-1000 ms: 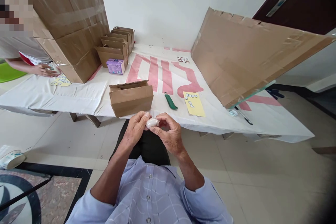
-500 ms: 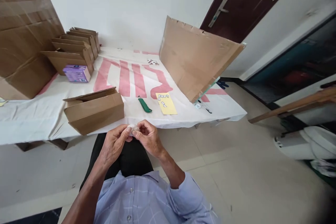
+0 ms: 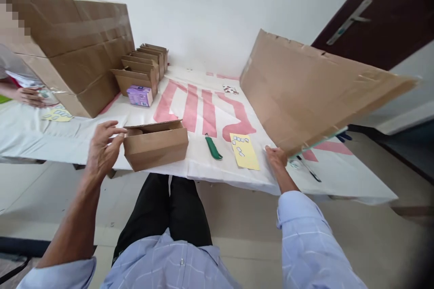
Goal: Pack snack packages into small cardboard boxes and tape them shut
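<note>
My left hand (image 3: 104, 144) is at the left end of a long brown cardboard box (image 3: 156, 146), its fingers apart and the tips at the box's corner. Whether they touch it I cannot tell. The box stands near the table's front edge with its top flaps up. My right hand (image 3: 277, 157) is low at the table by the foot of a large cardboard sheet (image 3: 315, 90). Its fingers are closed, with a small whitish bit at the tips that is too small to name. Between the hands lie a green utility knife (image 3: 213, 148) and a yellow paper with drawn shapes (image 3: 244, 152).
Several open cardboard boxes (image 3: 135, 76) stand in a row behind a purple box (image 3: 139, 95). A big carton (image 3: 84, 49) rises at left, with another person's hand (image 3: 31, 97) beside it. A black pen-like item (image 3: 310, 170) lies right of the sheet. A patterned card (image 3: 230, 90) lies farther back.
My hands were together over my lap, pinching a crumpled whitish piece. They have parted, left to the box and right to the cardboard sheet. The view has shifted, and another person shows at left.
</note>
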### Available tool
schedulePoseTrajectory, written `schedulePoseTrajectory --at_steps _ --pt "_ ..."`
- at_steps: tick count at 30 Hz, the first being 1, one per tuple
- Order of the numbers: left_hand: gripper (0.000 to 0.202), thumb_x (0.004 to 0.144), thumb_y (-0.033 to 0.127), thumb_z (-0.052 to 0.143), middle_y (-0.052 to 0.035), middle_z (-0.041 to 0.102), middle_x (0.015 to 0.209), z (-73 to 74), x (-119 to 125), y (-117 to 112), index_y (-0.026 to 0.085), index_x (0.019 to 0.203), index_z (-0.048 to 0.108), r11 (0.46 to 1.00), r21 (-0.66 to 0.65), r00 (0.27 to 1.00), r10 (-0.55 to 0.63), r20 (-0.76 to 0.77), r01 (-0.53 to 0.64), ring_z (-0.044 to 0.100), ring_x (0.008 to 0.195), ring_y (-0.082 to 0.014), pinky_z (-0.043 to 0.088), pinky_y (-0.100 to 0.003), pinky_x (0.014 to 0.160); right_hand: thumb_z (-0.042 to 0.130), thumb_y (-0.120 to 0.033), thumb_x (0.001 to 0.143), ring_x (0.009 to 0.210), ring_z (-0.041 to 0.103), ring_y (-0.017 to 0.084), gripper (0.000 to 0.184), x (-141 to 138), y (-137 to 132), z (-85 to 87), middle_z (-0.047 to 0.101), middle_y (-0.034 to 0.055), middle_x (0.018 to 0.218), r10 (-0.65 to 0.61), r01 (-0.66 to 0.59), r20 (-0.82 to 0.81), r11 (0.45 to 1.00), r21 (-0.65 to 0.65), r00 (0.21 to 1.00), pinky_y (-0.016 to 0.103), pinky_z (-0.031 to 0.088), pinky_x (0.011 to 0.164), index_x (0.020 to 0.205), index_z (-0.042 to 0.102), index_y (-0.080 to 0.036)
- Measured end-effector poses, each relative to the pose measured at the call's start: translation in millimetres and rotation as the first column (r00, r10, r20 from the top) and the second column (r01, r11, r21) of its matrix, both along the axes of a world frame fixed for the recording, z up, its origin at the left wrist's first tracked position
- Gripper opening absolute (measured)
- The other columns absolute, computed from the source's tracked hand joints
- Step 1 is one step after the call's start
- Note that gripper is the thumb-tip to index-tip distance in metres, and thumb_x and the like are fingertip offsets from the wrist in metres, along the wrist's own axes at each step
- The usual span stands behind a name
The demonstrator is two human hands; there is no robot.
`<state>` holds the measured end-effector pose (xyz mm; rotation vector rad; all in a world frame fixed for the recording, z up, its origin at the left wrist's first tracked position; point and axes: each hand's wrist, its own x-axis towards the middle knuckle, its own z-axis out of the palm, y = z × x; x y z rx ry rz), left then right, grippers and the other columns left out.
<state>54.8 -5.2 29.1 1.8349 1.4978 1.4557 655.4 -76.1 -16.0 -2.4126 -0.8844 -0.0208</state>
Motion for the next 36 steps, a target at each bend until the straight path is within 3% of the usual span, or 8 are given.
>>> schedulePoseTrajectory --at_steps 7,13,15,17,19,23,29,36 --pt "0.045 0.097 0.060 0.062 -0.0117 0.069 0.154 -13.1 -9.2 33.9 0.023 0.095 0.086 0.917 -0.232 0.946 -0.306 0.112 0.324 0.052 0.154 -0.0404 0.039 -0.054 0.133 0.064 -0.039 0.101 0.112 0.070 0.042 0.033 5.4 0.9 -9.3 0.072 0.0255 0.094 -0.136 0.137 -0.062 0.990 0.015 0.989 0.057 0.053 0.092 0.080 0.077 -0.017" --pt "0.056 0.089 0.071 0.072 -0.0163 0.076 0.141 -3.0 -14.0 41.7 0.021 0.108 0.088 0.849 -0.303 0.899 -0.385 0.208 0.433 0.066 0.134 -0.0418 0.056 -0.054 0.114 0.059 -0.034 0.099 0.122 0.067 0.037 0.036 -46.1 21.4 7.2 0.069 0.0258 0.134 0.148 -0.158 0.093 0.981 0.111 0.985 0.054 0.053 0.108 0.124 0.075 -0.013" --pt "0.058 0.083 0.068 0.080 -0.0163 0.075 0.138 -0.5 -12.7 42.6 0.021 0.116 0.086 0.854 -0.273 0.896 -0.419 0.146 0.444 0.068 0.131 -0.0403 0.060 -0.051 0.107 0.059 -0.039 0.101 0.114 0.070 0.032 0.033 -94.0 41.0 18.2 0.072 0.0192 0.127 0.475 -0.499 0.156 0.840 0.212 0.866 0.050 0.059 0.103 0.119 0.077 -0.018" --pt "0.064 0.078 0.063 0.084 -0.0159 0.071 0.143 0.5 -11.5 42.4 0.023 0.128 0.082 0.857 -0.265 0.895 -0.443 0.058 0.441 0.068 0.130 -0.0397 0.063 -0.048 0.098 0.066 -0.046 0.102 0.123 0.070 0.034 0.035 -152.6 59.7 31.1 0.075 0.0167 0.129 0.763 -0.800 0.253 0.535 0.270 0.596 0.053 0.057 0.111 0.125 0.078 -0.022" --pt "0.074 0.075 0.059 0.086 -0.0154 0.067 0.149 0.6 -10.9 41.3 0.024 0.140 0.076 0.860 -0.277 0.890 -0.454 -0.033 0.429 0.066 0.133 -0.0399 0.063 -0.047 0.097 0.076 -0.051 0.100 0.130 0.068 0.035 0.044 -209.6 71.9 43.8 0.075 0.0153 0.136 0.892 -0.926 0.286 0.284 0.250 0.351 0.055 0.057 0.114 0.135 0.077 -0.024" --pt "0.093 0.072 0.062 0.089 -0.0154 0.059 0.152 -0.5 -10.6 38.9 0.025 0.154 0.063 0.867 -0.317 0.883 -0.446 -0.147 0.385 0.059 0.140 -0.0400 0.058 -0.052 0.111 0.077 -0.043 0.104 0.118 0.073 0.031 0.031 -277.8 64.5 55.2 0.079 0.0119 0.124 0.954 -0.992 0.299 -0.014 0.125 0.025 0.049 0.062 0.102 0.129 0.079 -0.025" --pt "0.114 0.060 0.060 0.099 -0.0126 0.054 0.145 -2.9 -6.2 35.7 0.028 0.161 0.055 0.866 -0.325 0.875 -0.450 -0.179 0.379 0.055 0.138 -0.0398 0.049 -0.059 0.123 0.075 -0.041 0.104 0.104 0.070 0.031 0.024 -282.0 18.1 43.6 0.079 0.0151 0.118 0.901 -0.997 0.428 -0.047 -0.056 -0.067 0.046 0.059 0.088 0.117 0.081 -0.022" --pt "0.081 0.076 0.040 0.078 -0.0129 0.055 0.147 -3.3 -1.8 17.6 0.025 0.153 0.059 0.895 -0.263 0.914 -0.395 -0.090 0.361 0.058 0.135 -0.0369 0.056 -0.053 0.113 0.057 -0.018 0.107 0.112 0.072 0.027 0.028 -302.2 38.9 59.1 0.078 0.0115 0.118 0.938 -0.998 0.340 -0.070 0.004 -0.064 0.044 0.060 0.101 0.088 0.076 -0.024"
